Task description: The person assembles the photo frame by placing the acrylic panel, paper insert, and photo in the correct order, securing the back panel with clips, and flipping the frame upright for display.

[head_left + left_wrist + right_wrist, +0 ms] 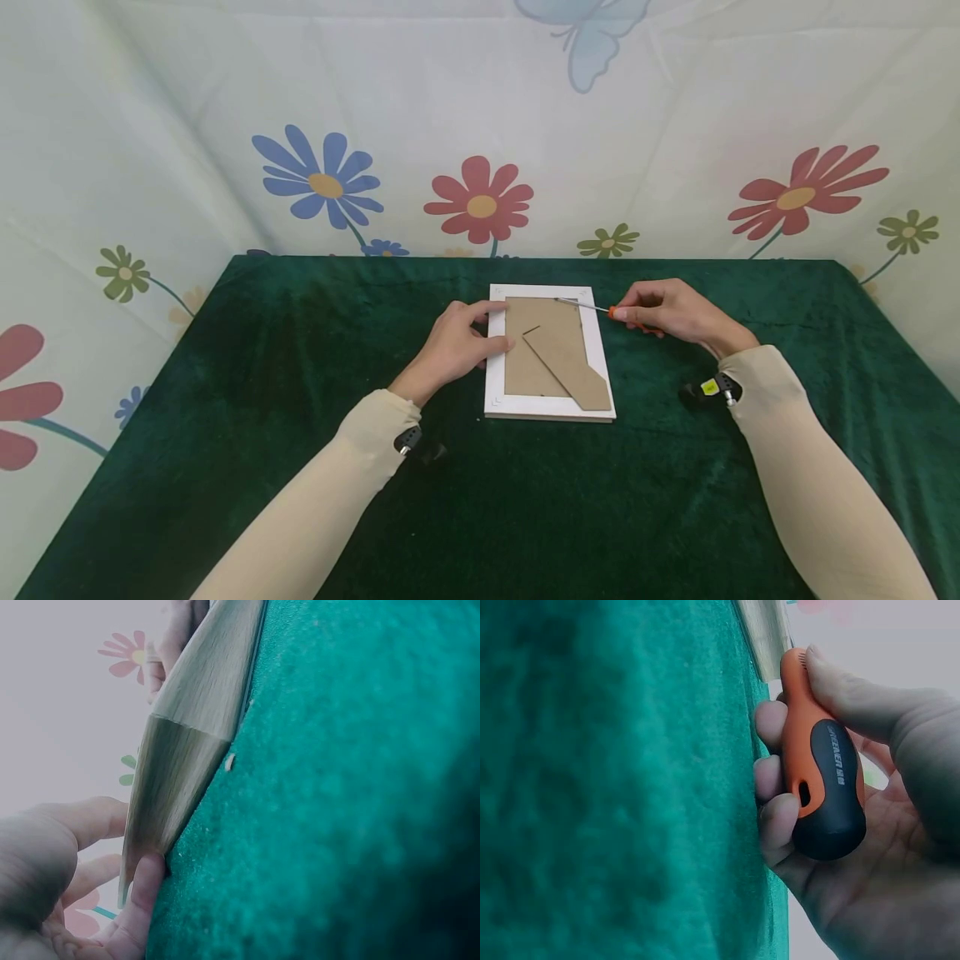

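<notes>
A white picture frame lies face down on the green cloth, its brown backing board and angled stand leg facing up. My left hand grips the frame's left edge, thumb and a finger reaching over the back. In the left wrist view, fingers bracket the frame's wood-grained side. My right hand holds a screwdriver by its orange and black handle, fingers wrapped round it. The screwdriver's metal shaft crosses the frame's right border, its tip at the backing board's top edge.
Dark green velvet cloth covers the table around the frame. A white curtain with printed flowers and a butterfly hangs behind it. A small pale chip lies on the cloth beside the frame in the left wrist view.
</notes>
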Available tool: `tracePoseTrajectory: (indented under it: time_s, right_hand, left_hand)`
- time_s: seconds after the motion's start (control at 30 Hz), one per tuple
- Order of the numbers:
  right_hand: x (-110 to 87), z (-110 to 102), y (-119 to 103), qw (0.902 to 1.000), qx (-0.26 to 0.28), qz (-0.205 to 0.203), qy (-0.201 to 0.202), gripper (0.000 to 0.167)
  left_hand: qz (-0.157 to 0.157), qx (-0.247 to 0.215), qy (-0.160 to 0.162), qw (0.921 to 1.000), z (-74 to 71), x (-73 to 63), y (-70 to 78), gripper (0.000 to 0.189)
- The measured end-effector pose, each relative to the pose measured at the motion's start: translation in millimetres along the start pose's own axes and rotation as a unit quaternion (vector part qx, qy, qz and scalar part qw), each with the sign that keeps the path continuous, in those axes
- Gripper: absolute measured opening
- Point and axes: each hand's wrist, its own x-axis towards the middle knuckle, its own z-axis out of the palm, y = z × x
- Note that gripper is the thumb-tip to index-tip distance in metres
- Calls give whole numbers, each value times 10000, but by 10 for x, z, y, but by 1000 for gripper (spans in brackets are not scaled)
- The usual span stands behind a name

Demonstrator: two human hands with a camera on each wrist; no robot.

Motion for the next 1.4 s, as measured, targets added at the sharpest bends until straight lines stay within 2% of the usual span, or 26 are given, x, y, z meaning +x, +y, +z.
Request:
tracePoseTrajectory:
  time_s: [0.4,0.67,1.0,1.23,1.4]
  right_hand:
    - [-26,-4,-49,9995,-259,-194,-26,23]
    - [-65,-6,-119,9991,-404,-150,8,24]
    - [-59,7,-178,9970,-720,-284,100,16]
    - [-49,31,-95,9981,-513,-319,92,22]
    - [-49,20,-31,9985,-357,-222,344,32]
  left_hand:
    - [-26,-12,5,10000,9,10,-4,63]
    - [0,-48,-4,10000,4,-2,-4,63]
    - [-8,-4,-1,10000,-3,13,-9,63]
    - [-4,-14,-2,10000,-2,2,-15,64]
    - [42,-16,-2,10000,-1,3,1,64]
